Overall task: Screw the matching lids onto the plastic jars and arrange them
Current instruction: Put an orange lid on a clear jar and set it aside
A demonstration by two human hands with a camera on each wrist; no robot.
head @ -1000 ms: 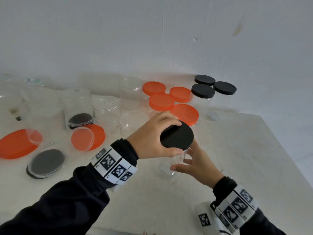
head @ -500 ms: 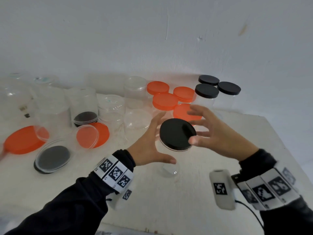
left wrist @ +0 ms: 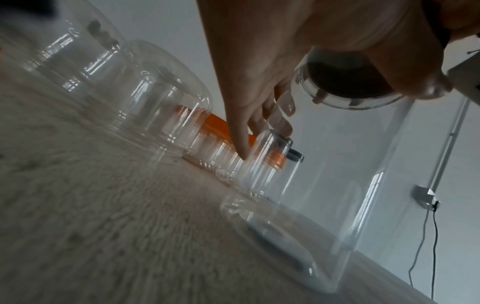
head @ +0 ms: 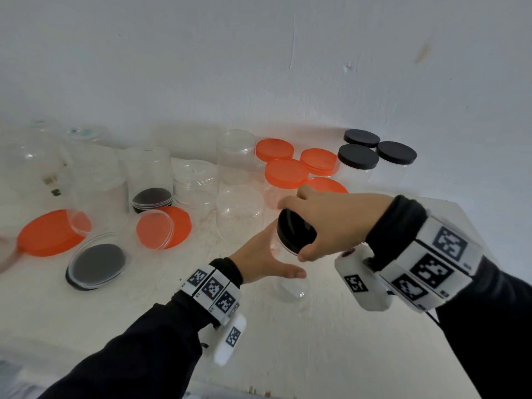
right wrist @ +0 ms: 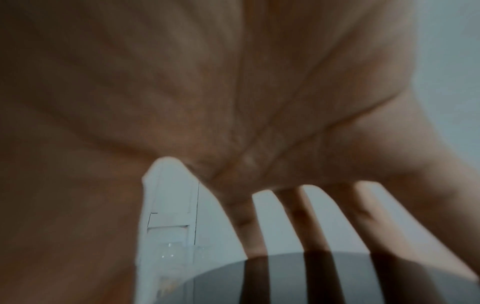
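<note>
Clear jar [head: 289,280], near centre of white table [head: 345,355]: black lid [head: 293,233] on top, gripped from above by right hand [head: 331,223]; left hand [head: 264,260] spread, cupping jar's left side (fingers straight). Capped jars [head: 357,165] far right.

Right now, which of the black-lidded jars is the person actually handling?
The near one at table centre: the right hand grips its black lid from above while the left hand steadies the clear jar. The three capped jars by the wall stand untouched.

Black-lidded clear jar [head: 290,283] upright on table
</note>
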